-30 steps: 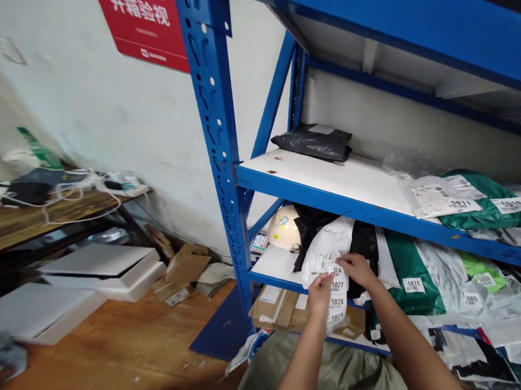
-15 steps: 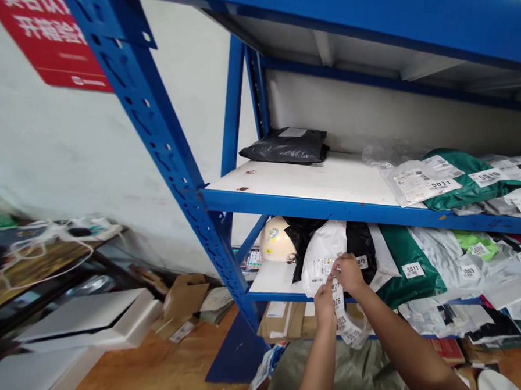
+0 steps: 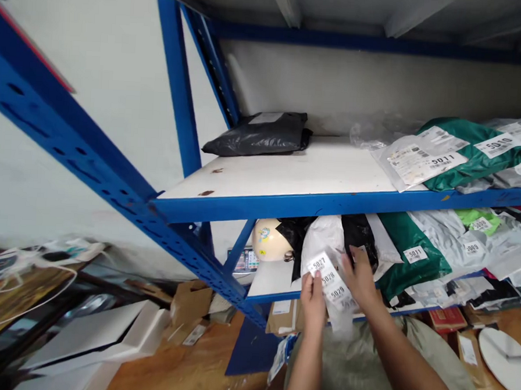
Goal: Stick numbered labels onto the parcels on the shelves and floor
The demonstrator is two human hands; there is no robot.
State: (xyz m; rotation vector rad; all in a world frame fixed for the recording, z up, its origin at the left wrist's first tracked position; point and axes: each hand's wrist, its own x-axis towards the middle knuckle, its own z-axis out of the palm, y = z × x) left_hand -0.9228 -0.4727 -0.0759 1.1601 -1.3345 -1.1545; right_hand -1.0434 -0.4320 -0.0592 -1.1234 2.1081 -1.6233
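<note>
Pinching the label strip (image 3: pixel 332 285) by its left edge in the left hand (image 3: pixel 314 299), with its lower end below the right hand (image 3: pixel 362 279); cannot tell whether gripping anything in the latter.

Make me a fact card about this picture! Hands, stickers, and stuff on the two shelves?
Left hand: holding a label strip
Right hand: beside the strip; grip too blurred to tell
Numbers readable on strip: 5027, 5028, 5029
Upper shelf: dark bag at left, more bags at right
Lower shelf: cream helmet, white bag, other bags
</note>
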